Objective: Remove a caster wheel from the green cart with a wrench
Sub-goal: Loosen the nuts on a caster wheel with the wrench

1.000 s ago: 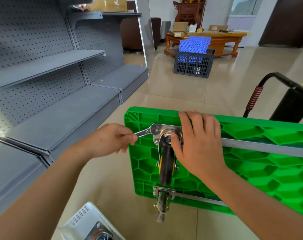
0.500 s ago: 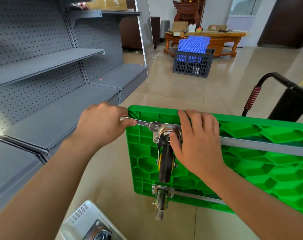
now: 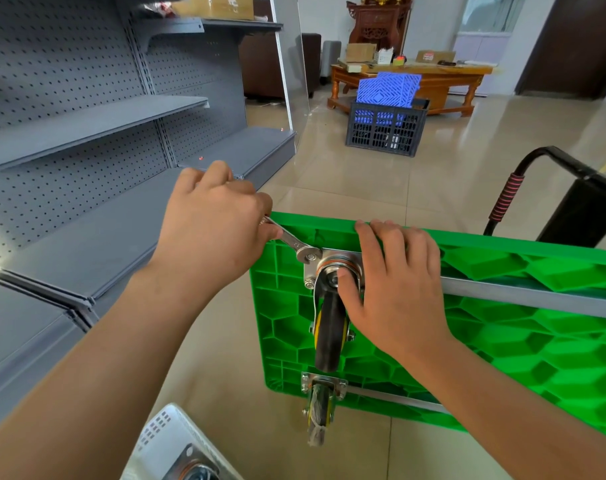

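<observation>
At the far left stand the grey shelves, their low base shelf running close along the left of the work. Next comes the left hand, fingers curled tight round the handle of the wrench. A second ago that handle pointed down and to the left; now it has swung up, so it slants up and left from the bolt at the far left corner of the wheel's metal plate. That sweep suggests the bolt is turning, though it is not yet out, and the plate's other bolts look still in place.

The wheel is still fixed to the underside of the green cart, which stands on its side on the tiled floor. The right hand lies flat with straight fingers over the cart's top edge and the plate, thumb on the swivel, gripping nothing.

The handle now rises past the cart's top edge into open air, so the swing has room; the shelves look well apart from it.
</observation>
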Demonstrator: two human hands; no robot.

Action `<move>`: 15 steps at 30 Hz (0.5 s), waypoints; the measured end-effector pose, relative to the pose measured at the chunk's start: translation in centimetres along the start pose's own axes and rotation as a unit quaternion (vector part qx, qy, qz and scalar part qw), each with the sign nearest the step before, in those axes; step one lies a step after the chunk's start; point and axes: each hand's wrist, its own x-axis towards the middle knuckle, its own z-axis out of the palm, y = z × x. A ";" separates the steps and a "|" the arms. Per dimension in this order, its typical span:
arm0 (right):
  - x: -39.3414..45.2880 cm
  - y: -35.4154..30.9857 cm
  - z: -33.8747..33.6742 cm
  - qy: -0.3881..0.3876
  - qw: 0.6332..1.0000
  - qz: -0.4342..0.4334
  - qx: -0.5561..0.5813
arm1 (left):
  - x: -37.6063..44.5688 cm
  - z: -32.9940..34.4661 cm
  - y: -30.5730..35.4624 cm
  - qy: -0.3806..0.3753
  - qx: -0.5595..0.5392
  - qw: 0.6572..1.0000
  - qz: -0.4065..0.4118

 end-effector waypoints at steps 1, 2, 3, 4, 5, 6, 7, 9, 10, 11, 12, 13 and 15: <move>0.0 0.0 0.0 -0.001 1.000 0.000 0.001 | 0.1 -0.1 0.1 0.005 0.005 1.000 0.001; 0.0 0.0 0.0 0.000 1.000 0.001 0.002 | 0.1 0.0 0.2 0.010 0.006 1.000 0.000; 0.0 -0.1 0.1 0.001 1.000 0.002 0.002 | 0.2 0.1 0.2 0.016 0.004 1.000 0.000; 0.0 -0.1 0.1 0.001 1.000 0.002 0.003 | 0.1 0.3 0.1 0.020 0.002 1.000 -0.001; 0.0 -0.1 0.1 0.002 1.000 0.002 0.004 | 0.0 0.6 -0.1 0.019 -0.004 1.000 -0.005; 0.0 -0.1 0.1 0.003 1.000 0.002 0.003 | -0.1 1.0 -0.3 0.012 -0.014 1.000 -0.011; 0.0 -0.1 0.2 0.003 1.000 0.001 0.002 | -0.3 1.3 -0.6 -0.001 -0.029 0.999 -0.021; 0.0 0.0 0.2 0.004 1.000 0.001 0.001 | -0.6 1.8 -1.0 -0.040 -0.064 0.996 -0.047; 0.0 0.0 0.2 0.003 1.000 0.001 0.002 | -0.8 2.0 -1.2 -0.053 -0.077 0.994 -0.058; 0.0 -0.1 0.2 0.002 1.000 0.002 0.002 | -0.9 2.2 -1.3 -0.060 -0.085 0.992 -0.065; 0.0 -0.1 0.2 0.001 1.000 0.002 0.003 | -1.0 2.2 -1.3 -0.065 -0.091 0.991 -0.073; 0.0 0.0 0.2 0.000 1.000 0.001 0.003 | -1.1 2.2 -1.4 -0.071 -0.096 0.989 -0.083; 0.0 0.0 0.1 -0.001 1.000 0.000 0.002 | -1.3 2.2 -1.4 -0.083 -0.108 0.985 -0.108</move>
